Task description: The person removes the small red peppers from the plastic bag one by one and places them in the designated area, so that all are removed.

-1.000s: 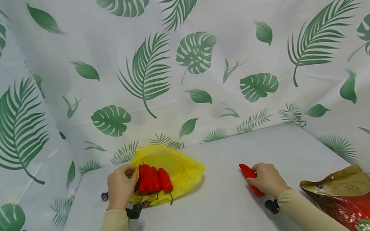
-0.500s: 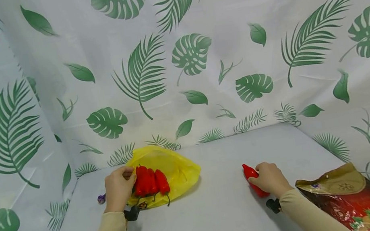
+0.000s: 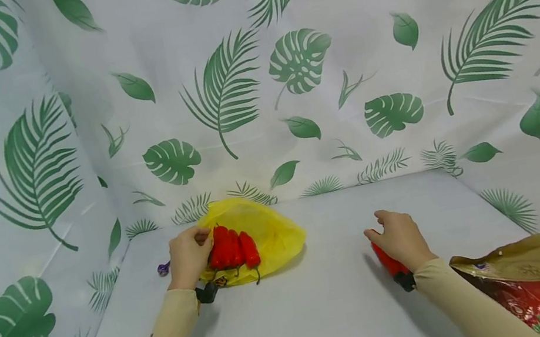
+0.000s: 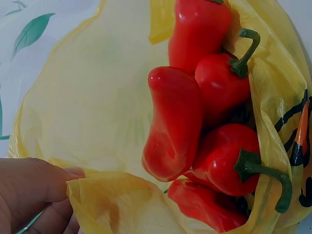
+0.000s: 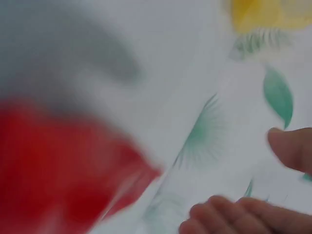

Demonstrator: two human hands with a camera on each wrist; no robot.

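My left hand (image 3: 190, 258) pinches the edge of a yellow plastic bag (image 4: 109, 202) between thumb and fingers. Several red peppers (image 4: 173, 122) with green stems lie in the bag's mouth, just right of that hand in the head view. My right hand (image 3: 401, 239) has its thumb and fingers spread apart in the right wrist view, with nothing between them. A single red pepper (image 3: 387, 259) shows partly beneath this hand and wrist in the head view. In the right wrist view it is a blurred red shape close to the camera.
A red and gold bag (image 3: 511, 265) printed with fruit lies at the front right of the white table (image 3: 305, 317). Left of my left hand is a small purple thing (image 3: 163, 268). A leaf-patterned sheet (image 3: 248, 166) hangs along the back and sides.
My right hand has let go of the single red pepper and moved forward over it, its fingers spreading. The left hand keeps its pinch on the yellow bag. The head view has shifted slightly.
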